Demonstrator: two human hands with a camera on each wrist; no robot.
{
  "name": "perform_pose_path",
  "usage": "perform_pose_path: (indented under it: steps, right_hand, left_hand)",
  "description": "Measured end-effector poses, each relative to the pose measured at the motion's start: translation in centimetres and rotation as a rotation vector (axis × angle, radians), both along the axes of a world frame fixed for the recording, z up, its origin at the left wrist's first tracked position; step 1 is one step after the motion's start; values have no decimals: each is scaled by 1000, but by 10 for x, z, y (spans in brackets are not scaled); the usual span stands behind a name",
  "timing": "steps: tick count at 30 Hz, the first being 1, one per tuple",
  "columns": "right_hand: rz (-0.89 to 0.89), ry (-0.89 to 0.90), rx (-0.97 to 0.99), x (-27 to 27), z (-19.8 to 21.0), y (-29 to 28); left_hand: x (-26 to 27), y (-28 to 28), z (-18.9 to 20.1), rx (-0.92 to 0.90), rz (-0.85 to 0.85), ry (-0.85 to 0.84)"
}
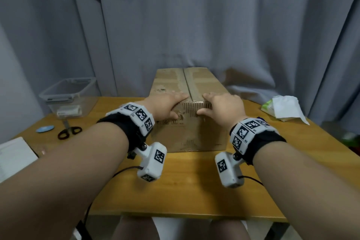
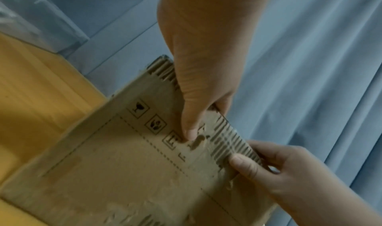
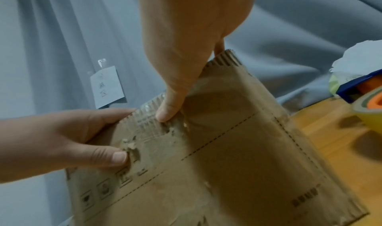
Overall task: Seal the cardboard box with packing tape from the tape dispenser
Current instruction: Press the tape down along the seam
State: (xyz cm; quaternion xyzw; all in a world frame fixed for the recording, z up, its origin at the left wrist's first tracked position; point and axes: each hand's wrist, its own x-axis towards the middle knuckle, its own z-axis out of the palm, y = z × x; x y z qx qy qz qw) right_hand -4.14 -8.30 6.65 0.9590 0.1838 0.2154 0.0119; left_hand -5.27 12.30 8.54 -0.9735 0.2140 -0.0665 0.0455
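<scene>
A worn cardboard box (image 1: 194, 134) stands shut in the middle of the wooden table (image 1: 191, 191). Tape runs along its top seam (image 1: 187, 84), and a shiny strip folds over the near edge (image 3: 144, 115). My left hand (image 1: 171, 106) and right hand (image 1: 218, 105) sit side by side on that near top edge. Their fingers lie flat on the top and both thumbs (image 2: 190, 131) (image 3: 165, 113) press the front face. The blue tape dispenser (image 3: 359, 89) with its yellowish roll lies on the table right of the box, seen only in the right wrist view.
A clear plastic bin (image 1: 70, 95), black scissors (image 1: 69, 131), a blue disc (image 1: 45, 128) and a white pad (image 1: 13, 156) lie at the left. A tissue pack (image 1: 284, 110) sits at the back right. Grey curtain hangs close behind the box.
</scene>
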Motion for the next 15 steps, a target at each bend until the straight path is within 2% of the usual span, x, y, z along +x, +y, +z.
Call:
perform_pose_path:
  steps: [3, 5, 8, 11, 13, 15]
  right_hand:
    - [-2, 16, 47, 5, -4, -6]
    - [13, 4, 80, 4, -8, -7]
    - [50, 1, 38, 2, -9, -9]
    - [125, 44, 5, 2, -10, -22]
    - [196, 55, 102, 3, -13, -37]
    - [173, 42, 294, 5, -18, -56]
  left_hand:
    - [3, -10, -10, -18, 3, -115]
    - [2, -15, -10, -49, 17, -119]
    - [5, -28, -8, -90, 3, -93]
    - [10, -48, -16, -90, -13, -206]
    - [11, -56, -26, -78, 21, -341]
    - [12, -60, -34, -64, 69, -421]
